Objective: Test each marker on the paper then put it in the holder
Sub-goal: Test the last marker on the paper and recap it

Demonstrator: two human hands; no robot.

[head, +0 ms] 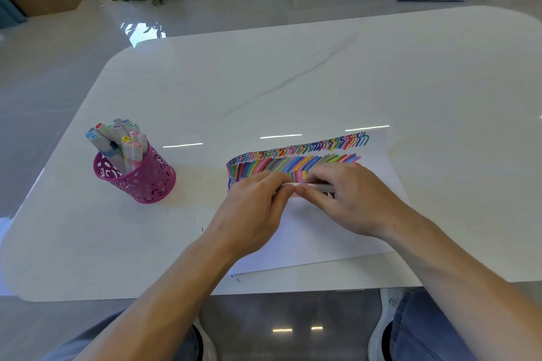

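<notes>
- The marker (319, 187) lies level just above the paper (322, 240), held at both ends; only a stretch of its pale barrel shows, and its tip and cap are hidden.
- The left hand (258, 208) pinches the marker's left end with curled fingers; the right hand (352, 199) has its fingers curled round the rest of the barrel; the fingertips of the two hands nearly meet.
- The paper lies on the tabletop (293, 82); rows of coloured strokes fill its far part, and the hands hover over the lower rows.
- The holder (146, 182), a pink cut-out cup, stands upright well to the left of the paper; a bunch of capped markers (117, 141) leans in it.
- Judged step: the cap is coming off or going on; which one cannot be told, since the fingers cover the joint.
- If uncapping, the next move calls for a short stroke on bare paper below the rows; if capping, a firm press, then a carry leftward to drop the marker into the holder without tipping it.
</notes>
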